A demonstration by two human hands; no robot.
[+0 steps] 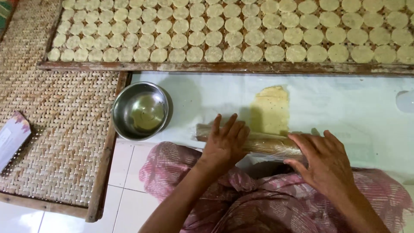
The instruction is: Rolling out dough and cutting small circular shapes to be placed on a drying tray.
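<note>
Rolling pin, brown, wooden, cylindrical [258, 142], lay crosswise on pale sheet [345, 108] spread over the floor, right in front of person's knees. Left hand [224, 144] rested flat on pin's left part, fingers spread, not gripping. Right hand [325, 162] open too, palm down, fingertips touching pin's right end. Thin yellowish dough strip [271, 110] stretched away from pin, between the hands. Round steel bowl [140, 111] sat just left of left hand. Woven bamboo tray of pale round dough discs [233, 34] lay beyond the sheet. Pink patterned cloth [258, 198] covered the lap.
</note>
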